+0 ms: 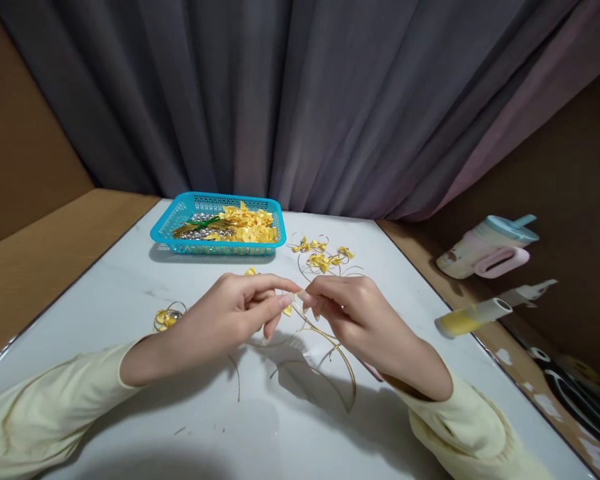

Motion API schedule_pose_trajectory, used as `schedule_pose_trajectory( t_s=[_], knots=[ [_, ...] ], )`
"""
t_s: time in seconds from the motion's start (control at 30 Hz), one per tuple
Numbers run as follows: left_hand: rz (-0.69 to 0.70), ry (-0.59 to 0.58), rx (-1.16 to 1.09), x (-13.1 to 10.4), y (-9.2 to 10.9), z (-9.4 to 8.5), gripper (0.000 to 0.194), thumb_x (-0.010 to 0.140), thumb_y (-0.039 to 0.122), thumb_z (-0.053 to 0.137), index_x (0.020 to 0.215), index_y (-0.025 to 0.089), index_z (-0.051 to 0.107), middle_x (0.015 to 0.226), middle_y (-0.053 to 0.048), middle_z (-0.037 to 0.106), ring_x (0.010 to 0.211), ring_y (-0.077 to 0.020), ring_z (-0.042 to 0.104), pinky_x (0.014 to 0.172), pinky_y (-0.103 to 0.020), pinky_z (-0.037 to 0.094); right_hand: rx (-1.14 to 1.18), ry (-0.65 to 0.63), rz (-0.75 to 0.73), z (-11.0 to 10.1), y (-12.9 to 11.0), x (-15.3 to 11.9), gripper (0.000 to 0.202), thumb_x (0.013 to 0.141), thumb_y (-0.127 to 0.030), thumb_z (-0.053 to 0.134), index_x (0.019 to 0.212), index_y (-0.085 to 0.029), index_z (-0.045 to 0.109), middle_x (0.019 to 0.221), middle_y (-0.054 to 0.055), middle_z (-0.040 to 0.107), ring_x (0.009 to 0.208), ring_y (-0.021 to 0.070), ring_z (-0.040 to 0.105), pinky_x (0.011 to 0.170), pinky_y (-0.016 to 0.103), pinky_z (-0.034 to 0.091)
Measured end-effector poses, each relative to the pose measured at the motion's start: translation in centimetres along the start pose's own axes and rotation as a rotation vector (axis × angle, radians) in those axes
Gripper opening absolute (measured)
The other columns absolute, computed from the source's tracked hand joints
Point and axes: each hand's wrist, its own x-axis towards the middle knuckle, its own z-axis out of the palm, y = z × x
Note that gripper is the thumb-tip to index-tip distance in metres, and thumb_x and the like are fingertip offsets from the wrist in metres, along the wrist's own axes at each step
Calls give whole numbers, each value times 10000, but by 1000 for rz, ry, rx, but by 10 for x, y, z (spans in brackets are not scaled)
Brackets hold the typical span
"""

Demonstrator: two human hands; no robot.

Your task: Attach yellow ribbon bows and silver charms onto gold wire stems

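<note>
My left hand (245, 310) and my right hand (347, 307) meet fingertip to fingertip above the white board. Both pinch at gold wire (325, 337), whose curved strands hang below my right hand. A small yellow ribbon piece (287, 309) shows beside my left fingertips, and another yellow bit (251, 271) peeks out behind my left hand. Exactly what sits between the fingertips is too small to make out. Near my left wrist lies a wire loop with a yellow ribbon and a silver bead (169, 318).
A blue basket (217, 249) holds yellow ribbons and silver beads at the back. Yellow bows on wire (323, 260) lie right of it. At the right are a tumbler (480, 247), a tube with yellow contents (473, 318), a pointed bottle (523, 293) and black-handled scissors (575, 400).
</note>
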Motion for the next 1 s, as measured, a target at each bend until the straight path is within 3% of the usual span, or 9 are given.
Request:
schedule_pose_trajectory(
  t_s=[0.13,0.3,0.4,0.73,1.0],
  knots=[
    [-60,-29,-87,2,2,-2,335,866,387,476,1080,168,611,514,47,489,431,-79,329,398,-195,242,-153,35,-84,6,3,-1,209,781,-40,356,637,-169,436,569,-12,433,508,103,355,509,228,267],
    [-63,-37,-70,1,1,-1,296,865,345,480,1042,156,624,505,51,470,447,-82,352,417,-198,248,-400,108,-163,12,4,-1,203,803,-56,341,689,-162,473,608,16,474,562,134,387,513,250,259],
    [-78,-81,-127,1,1,0,283,860,334,488,1047,158,609,502,57,461,454,-82,356,431,-198,254,-414,94,-166,12,3,-1,196,818,-76,352,691,-164,473,611,15,485,570,135,396,518,253,261],
    [-107,-86,-249,1,2,4,182,812,331,566,835,157,616,456,76,398,432,-63,326,414,-181,230,30,-36,-28,4,0,2,284,847,-101,388,594,-187,294,541,-53,328,484,76,271,489,221,228],
    [-90,-88,-261,2,3,2,180,833,315,540,815,150,609,467,75,382,435,-58,312,420,-182,233,280,-201,93,-10,0,3,360,937,-300,374,615,-159,456,553,-43,416,524,71,394,513,193,311]
  ],
)
